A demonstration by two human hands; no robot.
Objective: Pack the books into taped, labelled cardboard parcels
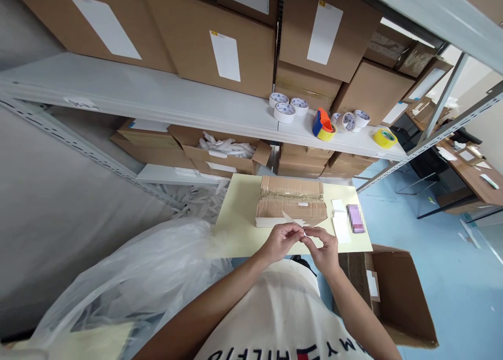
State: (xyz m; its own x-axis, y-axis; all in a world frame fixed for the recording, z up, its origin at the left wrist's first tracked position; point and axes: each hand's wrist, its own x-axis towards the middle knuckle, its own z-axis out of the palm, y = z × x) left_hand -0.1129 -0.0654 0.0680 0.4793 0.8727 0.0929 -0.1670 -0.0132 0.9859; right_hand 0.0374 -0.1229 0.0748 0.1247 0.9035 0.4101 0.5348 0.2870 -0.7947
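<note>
My left hand (280, 241) and my right hand (325, 249) meet fingertip to fingertip over the table's near side. Both are closed in a pinch on a thin white paper label (291, 218), whose pointed corner sticks up to the left. Its other part is hidden behind the fingers. Just beyond the hands lies a taped cardboard box (291, 205), with a pale strip along its near side. To the right of my right hand are white label sheets (341, 229) and a blurred purple object (356, 218).
A pale yellow table (236, 213) carries the box. The shelf (236, 106) beyond holds large cartons, tape rolls (284, 112) and an orange-and-blue tape dispenser (323, 124). Clear plastic wrap (157, 265) bulges at left; an open carton (404, 292) stands at lower right.
</note>
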